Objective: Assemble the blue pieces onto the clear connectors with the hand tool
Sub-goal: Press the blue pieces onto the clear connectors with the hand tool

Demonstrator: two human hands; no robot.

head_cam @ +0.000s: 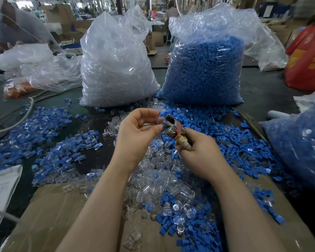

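Observation:
My right hand [200, 153] grips the taped handles of a small metal hand tool [174, 127], its jaws pointing up and left. My left hand [136, 131] has its fingers curled at the tool's jaws, thumb and fingertips pinching a small piece there; the piece is mostly hidden. Loose clear connectors [164, 179] lie heaped below my hands. Loose blue pieces [207, 124] are spread to the right and front. A pile of joined blue-and-clear parts [62, 151] lies to the left.
Two big plastic bags stand behind: clear connectors [116, 70] on the left, blue pieces [205, 70] on the right. Another bag of blue parts [298, 142] is at the right edge. Cardboard [53, 215] covers the near table. Cables [16, 120] and papers [0, 190] lie left.

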